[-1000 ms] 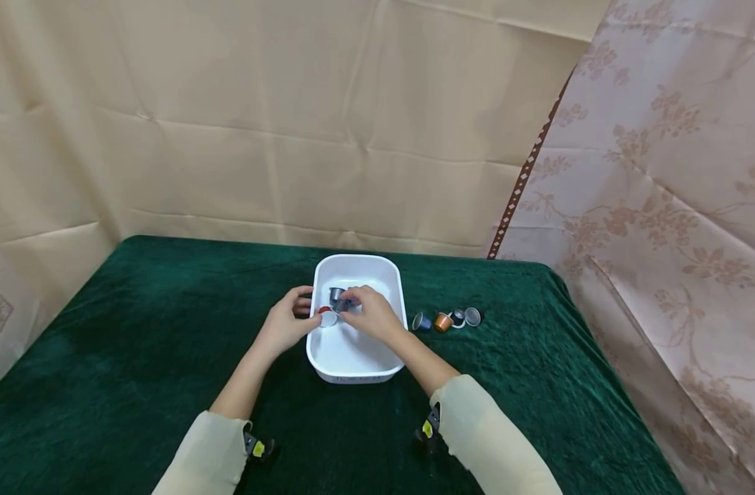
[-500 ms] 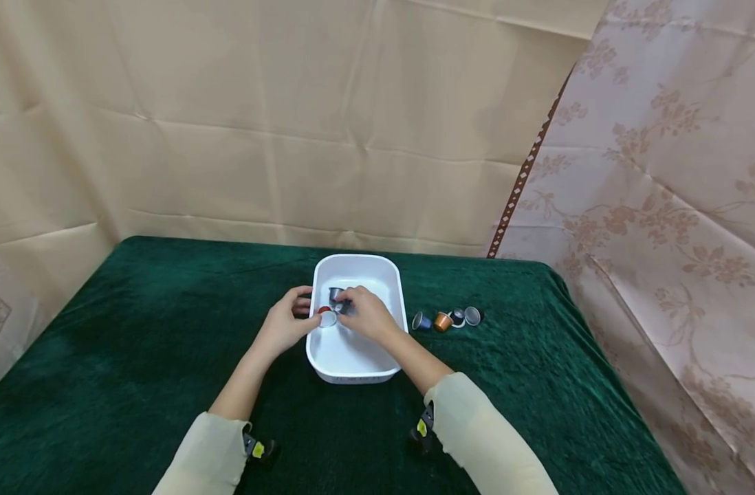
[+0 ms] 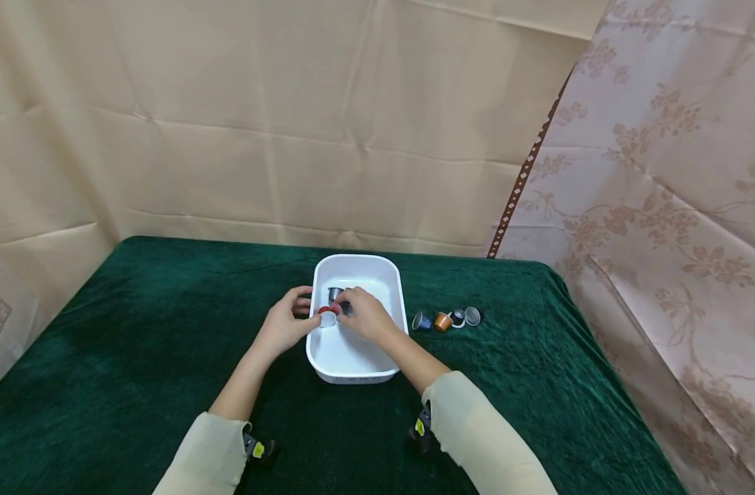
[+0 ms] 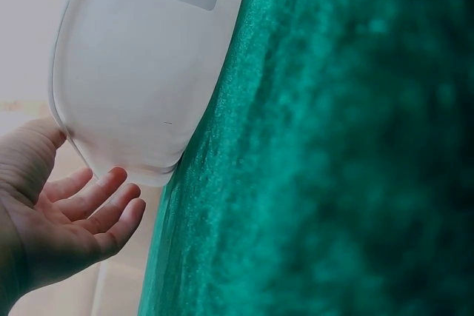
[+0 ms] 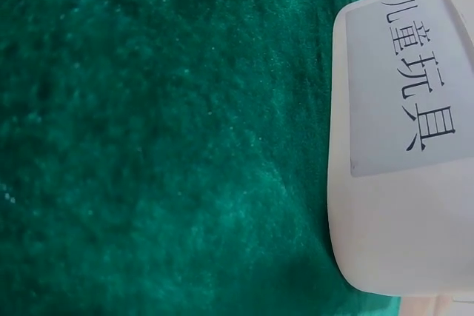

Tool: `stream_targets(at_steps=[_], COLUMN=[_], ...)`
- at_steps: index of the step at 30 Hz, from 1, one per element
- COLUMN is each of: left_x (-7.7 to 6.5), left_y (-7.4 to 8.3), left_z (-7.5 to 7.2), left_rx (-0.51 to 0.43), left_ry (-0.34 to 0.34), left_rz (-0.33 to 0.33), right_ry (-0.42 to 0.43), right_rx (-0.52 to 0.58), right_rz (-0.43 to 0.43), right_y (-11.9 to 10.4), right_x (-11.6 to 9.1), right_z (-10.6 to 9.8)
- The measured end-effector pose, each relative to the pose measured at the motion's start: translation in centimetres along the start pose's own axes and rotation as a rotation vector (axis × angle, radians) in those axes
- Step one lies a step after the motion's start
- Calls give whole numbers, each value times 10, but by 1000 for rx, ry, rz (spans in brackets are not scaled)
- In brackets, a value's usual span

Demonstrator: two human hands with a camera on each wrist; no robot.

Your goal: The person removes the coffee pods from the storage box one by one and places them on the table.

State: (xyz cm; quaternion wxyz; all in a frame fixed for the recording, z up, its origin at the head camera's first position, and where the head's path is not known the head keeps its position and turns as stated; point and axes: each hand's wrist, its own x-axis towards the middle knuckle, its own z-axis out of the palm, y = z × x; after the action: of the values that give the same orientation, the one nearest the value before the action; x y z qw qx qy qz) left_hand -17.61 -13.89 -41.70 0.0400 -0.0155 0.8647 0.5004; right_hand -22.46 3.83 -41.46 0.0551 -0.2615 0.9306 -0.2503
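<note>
On the green cloth stands a white plastic basin point(image 3: 355, 350). My left hand point(image 3: 285, 322) grips its left rim, thumb over the edge; in the left wrist view the left hand's other fingers point(image 4: 111, 209) curl loosely beside the outer wall. Inside, near that thumb, sits a coffee capsule with a white lid point(image 3: 328, 319), a red part showing behind it. A dark silver capsule point(image 3: 335, 293) stands just beyond. My right hand point(image 3: 368, 316) reaches into the basin and pinches a small pinkish-looking capsule point(image 3: 336, 309), partly hidden by the fingers. The right wrist view shows mostly cloth and the basin's labelled side.
Right of the basin several capsules lie in a row on the cloth point(image 3: 507, 385): a blue one point(image 3: 421, 321), an orange one point(image 3: 442, 322), a black one point(image 3: 457, 317) and one with a silvery lid point(image 3: 473, 316). Behind the table hangs a beige curtain point(image 3: 291, 137).
My right hand has shifted slightly left within the basin, bringing its capsule closer to the red and white-lidded ones; the capsule now looks pinkish rather than dark. My left hand has stayed put.
</note>
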Motion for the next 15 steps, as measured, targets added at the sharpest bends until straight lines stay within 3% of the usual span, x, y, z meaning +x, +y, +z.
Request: stream_targets(at_steps=[15], left_x=[0], left_y=[0], left_z=[1], left_rx=[1], left_ry=[-3], left_rz=[-7], right_ry=[-30], right_rx=[32], right_rz=[50], right_y=[-1], right_x=[0], right_z=[0])
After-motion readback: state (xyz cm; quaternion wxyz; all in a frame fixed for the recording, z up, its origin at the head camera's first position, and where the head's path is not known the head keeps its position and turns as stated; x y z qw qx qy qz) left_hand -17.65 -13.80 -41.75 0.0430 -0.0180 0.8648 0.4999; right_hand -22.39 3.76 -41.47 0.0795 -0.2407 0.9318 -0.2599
